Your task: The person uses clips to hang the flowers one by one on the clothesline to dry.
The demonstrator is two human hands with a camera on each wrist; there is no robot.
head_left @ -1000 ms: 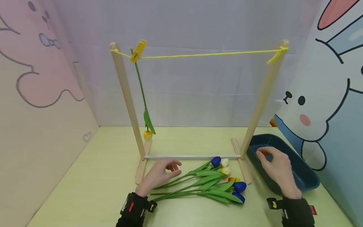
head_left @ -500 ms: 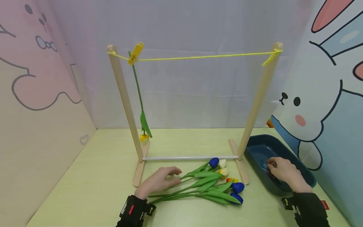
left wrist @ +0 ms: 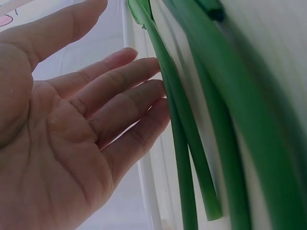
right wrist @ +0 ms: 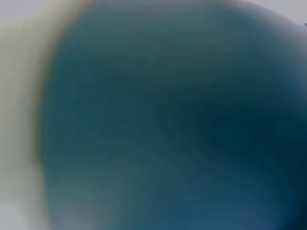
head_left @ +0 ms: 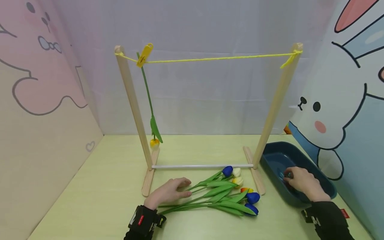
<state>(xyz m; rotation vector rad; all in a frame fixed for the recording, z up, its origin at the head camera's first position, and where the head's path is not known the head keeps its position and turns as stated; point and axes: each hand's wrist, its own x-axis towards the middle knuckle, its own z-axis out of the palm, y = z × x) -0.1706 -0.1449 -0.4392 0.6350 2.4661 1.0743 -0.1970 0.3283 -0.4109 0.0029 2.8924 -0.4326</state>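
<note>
My left hand (head_left: pixel 169 192) lies beside the stems of several artificial tulips (head_left: pixel 216 196) with blue, white, yellow and orange heads. In the left wrist view its palm shows, the fingers (left wrist: pixel 124 100) loosely extended with their tips right at the green stems (left wrist: pixel 211 96). My right hand (head_left: pixel 304 182) reaches down into a dark blue basin (head_left: pixel 277 146), fingers curled at a small blue-green thing (head_left: pixel 281 175); I cannot tell whether it is gripped. Only the blurred basin wall (right wrist: pixel 144 120) fills the right wrist view. One yellow tulip (head_left: pixel 154 142) hangs head down from a yellow clothespin (head_left: pixel 145 55).
A wooden frame stands on the table, with a left post (head_left: pixel 133 110) and a right post (head_left: pixel 277 106). A yellow cord (head_left: pixel 222 59) joins their tops and a white rod (head_left: pixel 201 166) their bases. Walls with cartoon drawings enclose the table (head_left: pixel 78 200).
My right hand has moved down and rightward into the basin, its fingers curling near the bottom. My left hand has stayed by the stems, shifting only slightly.
</note>
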